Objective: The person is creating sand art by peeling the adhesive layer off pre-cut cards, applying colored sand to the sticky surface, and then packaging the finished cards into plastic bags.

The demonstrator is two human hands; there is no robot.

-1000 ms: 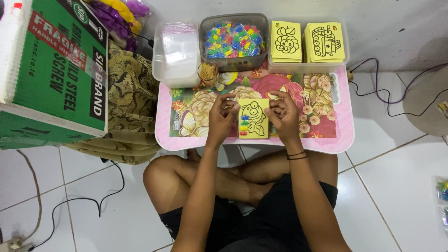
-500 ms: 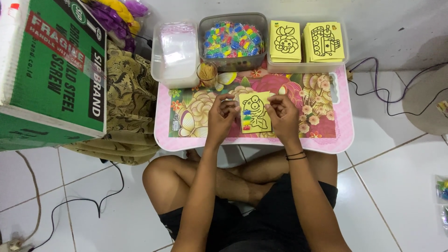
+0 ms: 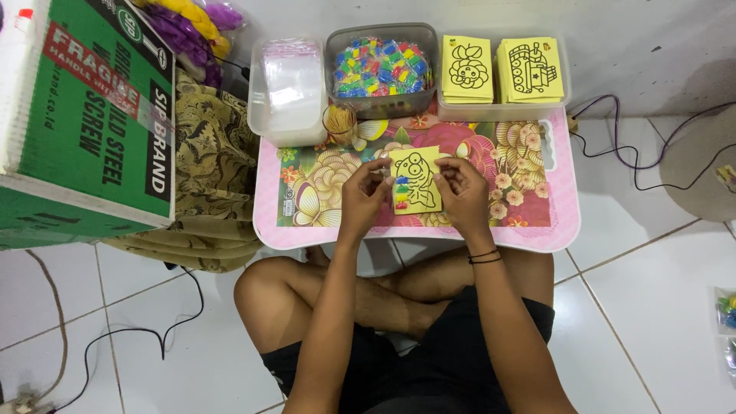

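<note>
While both hands hold it over the pink flowery desk (image 3: 563, 222), the yellow card (image 3: 415, 182) with a cartoon drawing is pinched by the left hand (image 3: 363, 192) and the right hand (image 3: 461, 190) at its side edges. Behind it, a clear tub (image 3: 382, 70) holds small colourful packets, a long tray (image 3: 502, 110) holds two stacks of yellow cards, and a white box (image 3: 287, 90) holds clear plastic bags. The fingers hide the card's edges.

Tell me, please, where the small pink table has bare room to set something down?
Free patches: left of the left hand, below the clear lidded tub; right of the right hand, toward the table's edge. Crowded: the back row and the middle, where the hands hold a yellow picture card.
</note>
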